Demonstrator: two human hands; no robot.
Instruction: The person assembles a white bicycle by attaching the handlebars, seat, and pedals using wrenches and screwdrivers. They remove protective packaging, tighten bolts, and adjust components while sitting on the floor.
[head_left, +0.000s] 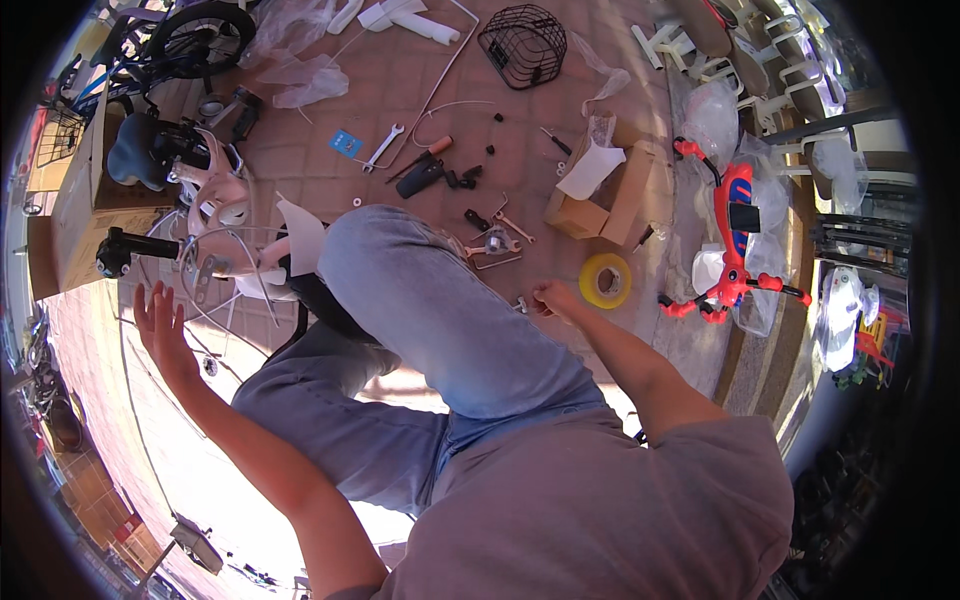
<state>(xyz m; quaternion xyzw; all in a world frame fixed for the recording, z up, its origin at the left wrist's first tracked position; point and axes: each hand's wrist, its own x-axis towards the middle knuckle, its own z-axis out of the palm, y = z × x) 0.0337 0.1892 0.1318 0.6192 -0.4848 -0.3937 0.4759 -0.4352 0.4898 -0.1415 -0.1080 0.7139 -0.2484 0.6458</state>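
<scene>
My left hand [165, 335] is raised with its fingers spread and holds nothing. Just above it is a black handlebar stem [150, 246], beside a pale pink bicycle frame [222, 195] with looping cables. To the right of my knee, my right hand [555, 298] reaches down with its fingers curled together; what they hold, if anything, is too small to tell. Close to its fingertips shows a small metal part [520, 304]. Past the knee lie a small wrench [517, 229], a silver metal part [496, 241] and a hex key [500, 263].
Right of these are a roll of yellow tape [605, 280] and an open cardboard box [625, 195]. Farther off lie a larger wrench [383, 147], a screwdriver [430, 153] and a black wire basket [523, 47]. A red scooter [735, 230] stands at the right.
</scene>
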